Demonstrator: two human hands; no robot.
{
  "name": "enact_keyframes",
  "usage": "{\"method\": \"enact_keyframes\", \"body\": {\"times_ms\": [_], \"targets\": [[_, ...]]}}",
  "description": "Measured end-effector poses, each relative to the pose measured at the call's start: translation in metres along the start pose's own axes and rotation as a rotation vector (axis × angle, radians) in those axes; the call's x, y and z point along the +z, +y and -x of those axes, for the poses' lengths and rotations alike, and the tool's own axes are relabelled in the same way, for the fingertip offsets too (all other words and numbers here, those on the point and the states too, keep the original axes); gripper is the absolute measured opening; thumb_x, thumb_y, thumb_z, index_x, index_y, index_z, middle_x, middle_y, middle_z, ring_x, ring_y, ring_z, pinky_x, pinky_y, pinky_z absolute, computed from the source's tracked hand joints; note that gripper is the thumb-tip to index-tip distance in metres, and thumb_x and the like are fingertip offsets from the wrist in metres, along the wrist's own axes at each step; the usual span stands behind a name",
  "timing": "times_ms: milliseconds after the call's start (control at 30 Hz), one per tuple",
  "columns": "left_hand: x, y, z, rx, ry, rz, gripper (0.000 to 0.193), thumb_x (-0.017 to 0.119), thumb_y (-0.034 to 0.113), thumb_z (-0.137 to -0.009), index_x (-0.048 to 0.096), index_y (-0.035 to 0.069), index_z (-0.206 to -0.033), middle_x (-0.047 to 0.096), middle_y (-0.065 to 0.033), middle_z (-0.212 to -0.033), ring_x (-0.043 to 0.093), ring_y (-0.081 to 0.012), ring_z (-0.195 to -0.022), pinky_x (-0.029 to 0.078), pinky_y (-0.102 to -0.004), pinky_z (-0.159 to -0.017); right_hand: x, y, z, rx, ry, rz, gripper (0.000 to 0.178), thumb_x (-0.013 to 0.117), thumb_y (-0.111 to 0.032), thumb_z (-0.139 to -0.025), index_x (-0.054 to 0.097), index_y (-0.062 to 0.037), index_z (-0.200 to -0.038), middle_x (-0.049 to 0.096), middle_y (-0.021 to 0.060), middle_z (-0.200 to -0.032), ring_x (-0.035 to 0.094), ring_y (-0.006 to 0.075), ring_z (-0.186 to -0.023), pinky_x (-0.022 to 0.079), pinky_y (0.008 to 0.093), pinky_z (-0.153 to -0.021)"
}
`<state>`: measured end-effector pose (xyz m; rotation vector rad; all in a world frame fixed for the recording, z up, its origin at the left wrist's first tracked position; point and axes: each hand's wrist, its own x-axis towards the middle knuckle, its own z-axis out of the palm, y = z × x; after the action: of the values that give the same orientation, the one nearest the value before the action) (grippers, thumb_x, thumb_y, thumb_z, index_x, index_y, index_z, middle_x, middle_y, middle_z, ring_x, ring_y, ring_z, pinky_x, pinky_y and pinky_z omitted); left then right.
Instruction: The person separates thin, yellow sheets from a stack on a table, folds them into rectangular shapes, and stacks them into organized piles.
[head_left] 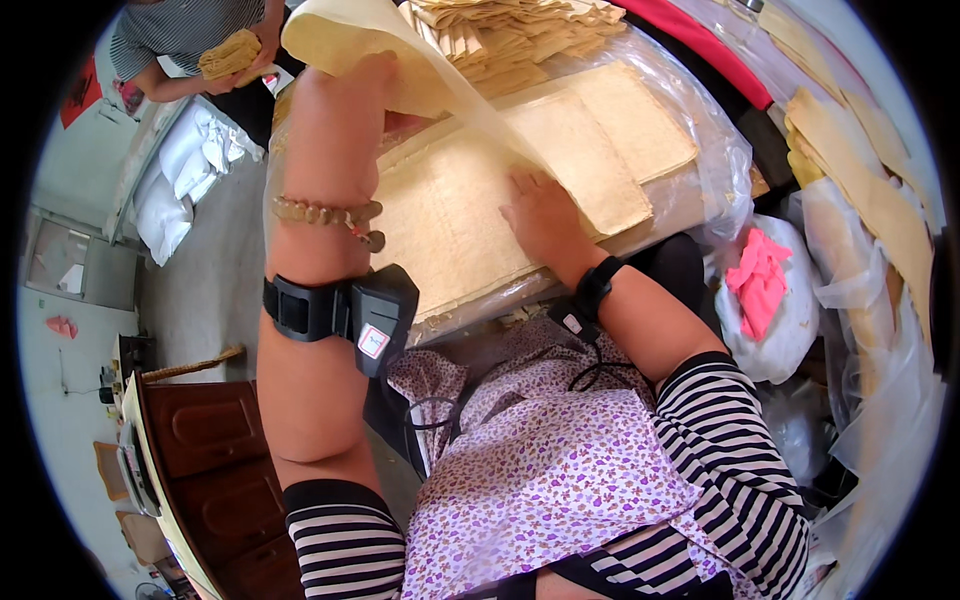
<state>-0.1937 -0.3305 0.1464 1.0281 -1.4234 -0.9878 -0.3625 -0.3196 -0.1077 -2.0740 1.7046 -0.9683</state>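
A thin, pale-yellow sheet [455, 85] rises in a curve over a flat stack of similar sheets [450, 215]. My left hand [358, 90] is raised at the far left of the stack, closed on the lifted sheet; the sheet hides part of its fingers. My right hand [545, 215] lies low on the stack, palm down, its thumb apart from its fingers. Its fingertips meet the lower end of the lifted sheet, where the view is slightly blurred. Beads and a black strapped device are on my left arm, a black band on my right wrist.
Folded yellow sheets [520, 35] are piled at the back, above clear plastic [725, 165]. At the right are a white bag with a pink cloth [760, 280] and hanging yellow sheets [860, 190]. At far left a person holds a yellow bundle [230, 57]; white sacks [165, 215] lie nearby.
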Motion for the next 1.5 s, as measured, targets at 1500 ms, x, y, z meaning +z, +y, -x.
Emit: {"method": "enact_keyframes", "body": {"times_ms": [1500], "targets": [[-0.191, -0.189, 0.205, -0.554, 0.589, 0.329, 0.042, 0.062, 0.018, -0.097, 0.055, 0.0, -0.135, 0.064, -0.0135, -0.128, 0.068, -0.0252, -0.109, 0.06, -0.0388, -0.084, -0.044, 0.092, -0.042, 0.313, -0.217, -0.8, 0.055, 0.052, -0.046, -0.102, 0.063, -0.0018, -0.132, 0.071, 0.008, -0.11, 0.063, 0.0155, -0.109, 0.049, 0.0358, -0.092]]}}
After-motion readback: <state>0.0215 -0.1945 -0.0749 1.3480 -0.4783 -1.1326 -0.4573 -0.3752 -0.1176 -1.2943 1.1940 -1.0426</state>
